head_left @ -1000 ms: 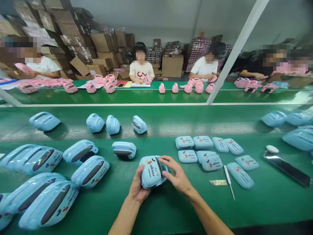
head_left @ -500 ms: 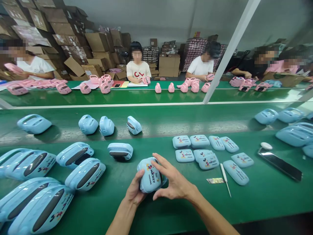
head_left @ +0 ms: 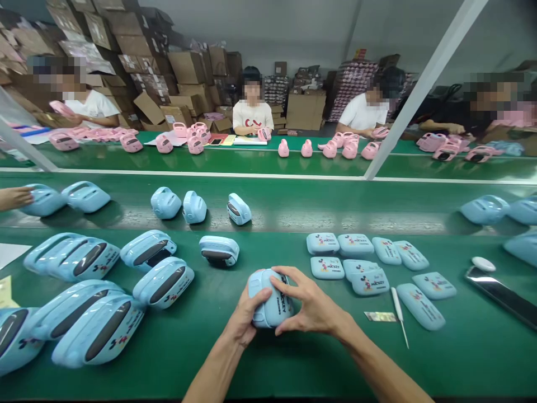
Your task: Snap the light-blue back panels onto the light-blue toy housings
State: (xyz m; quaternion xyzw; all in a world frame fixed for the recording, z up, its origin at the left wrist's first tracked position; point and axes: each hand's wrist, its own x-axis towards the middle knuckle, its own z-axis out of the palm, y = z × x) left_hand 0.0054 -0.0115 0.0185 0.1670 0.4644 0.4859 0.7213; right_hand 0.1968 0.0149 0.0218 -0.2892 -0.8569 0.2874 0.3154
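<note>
1. Evidently, in the head view, a blue case [head_left: 262,313] with Mickey print sits between both hands, raised above the near middle of the green worktop [head_left: 235,372]
2. The left hand [head_left: 242,316] cups its left side, thumb laid across the shell and fingers wrapped behind and partly hidden, probably to steady it
3. The right hand [head_left: 314,305] has thumb and fingers apart, bent around the right side: fingertips at the upper edge, thumb at the lower, a grip that seems to suit turning or pressing; whether the other fingers touch one another, I cannot tell
4. Nearby on the right, flat printed panels [head_left: 327,268] lie print up, perhaps so each is easy to see and lift; a white-handled tool [head_left: 397,305] lies beside them, within the right hand's reach
5. On the near left, glossy blue cases [head_left: 98,344] stand close together, likely grouped to save room
6. Farther left, on the shiny strip [head_left: 285,215], another person's hand [head_left: 17,198] touches a similar light-blue shell [head_left: 45,201]
</note>
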